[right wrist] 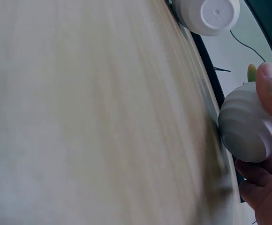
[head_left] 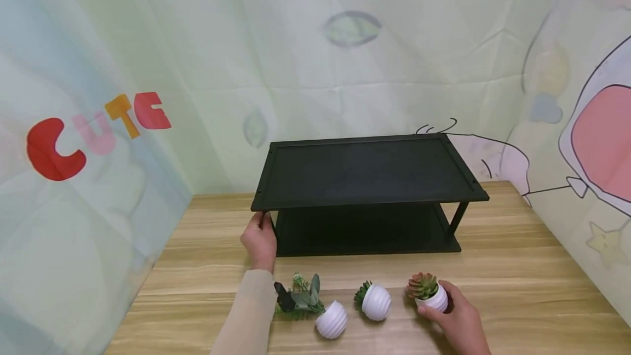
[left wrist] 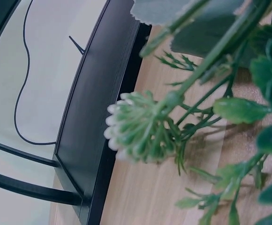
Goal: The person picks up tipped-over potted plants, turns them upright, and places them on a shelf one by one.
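A black two-tier shelf (head_left: pixel 365 171) stands on the table, its upper board wider than the lower one. My left hand (head_left: pixel 259 242) grips its left support just under the upper board, the fingertips partly hidden there. At the right front, my right hand (head_left: pixel 460 316) holds a small white ribbed pot (head_left: pixel 435 301) with a reddish-green succulent (head_left: pixel 422 286), thumb on the near side. In the right wrist view the thumb (right wrist: pixel 270 89) lies along the ribbed pot (right wrist: pixel 248 124), with fingers beneath it.
A second white pot (head_left: pixel 377 303) with a dark green succulent lies tipped left of my right hand. Farther left, another white pot (head_left: pixel 332 320) lies on its side, its leafy stems (head_left: pixel 305 295) beside my left sleeve (head_left: pixel 246 311). A printed curtain (head_left: pixel 305 70) hangs behind the table.
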Motion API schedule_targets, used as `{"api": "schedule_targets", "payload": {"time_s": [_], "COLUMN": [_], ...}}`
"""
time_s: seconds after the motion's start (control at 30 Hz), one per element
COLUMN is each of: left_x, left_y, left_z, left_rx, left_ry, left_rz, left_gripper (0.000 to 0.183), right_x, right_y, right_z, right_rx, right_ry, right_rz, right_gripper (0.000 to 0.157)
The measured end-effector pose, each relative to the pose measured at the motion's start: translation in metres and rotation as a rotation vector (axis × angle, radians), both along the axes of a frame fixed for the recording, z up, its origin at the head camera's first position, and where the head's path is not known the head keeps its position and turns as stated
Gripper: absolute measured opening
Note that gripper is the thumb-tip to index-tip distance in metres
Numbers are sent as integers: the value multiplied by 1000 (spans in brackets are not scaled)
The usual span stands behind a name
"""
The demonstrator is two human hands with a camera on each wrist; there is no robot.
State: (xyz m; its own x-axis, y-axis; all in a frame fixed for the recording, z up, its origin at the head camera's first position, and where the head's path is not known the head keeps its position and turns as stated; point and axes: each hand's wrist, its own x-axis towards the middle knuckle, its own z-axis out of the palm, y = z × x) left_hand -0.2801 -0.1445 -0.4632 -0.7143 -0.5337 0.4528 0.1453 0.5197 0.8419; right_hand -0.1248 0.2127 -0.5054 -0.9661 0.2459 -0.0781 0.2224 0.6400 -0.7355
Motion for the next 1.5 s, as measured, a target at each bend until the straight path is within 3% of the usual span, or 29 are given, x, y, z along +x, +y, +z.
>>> {"api": "schedule_targets", "payload": {"time_s": [0.43, 0.7, 1.5], "left_x": [0, 1, 1], "left_y": [-1, 1, -1], "left_z": [-1, 1, 2], "left_rx": [-10, -34, -1], "left_ry": [-3, 20, -26], "left_rz": [-6, 9, -17], "left_gripper": [15, 15, 17], "right_x": [2, 5, 11], "right_y": [4, 5, 7], "right_z": [-8, -10, -11], "right_rx": [-86, -89, -82], "right_ry": [17, 25, -13], "right_rz": [-46, -60, -70], "right_gripper": [82, 85, 89]}}
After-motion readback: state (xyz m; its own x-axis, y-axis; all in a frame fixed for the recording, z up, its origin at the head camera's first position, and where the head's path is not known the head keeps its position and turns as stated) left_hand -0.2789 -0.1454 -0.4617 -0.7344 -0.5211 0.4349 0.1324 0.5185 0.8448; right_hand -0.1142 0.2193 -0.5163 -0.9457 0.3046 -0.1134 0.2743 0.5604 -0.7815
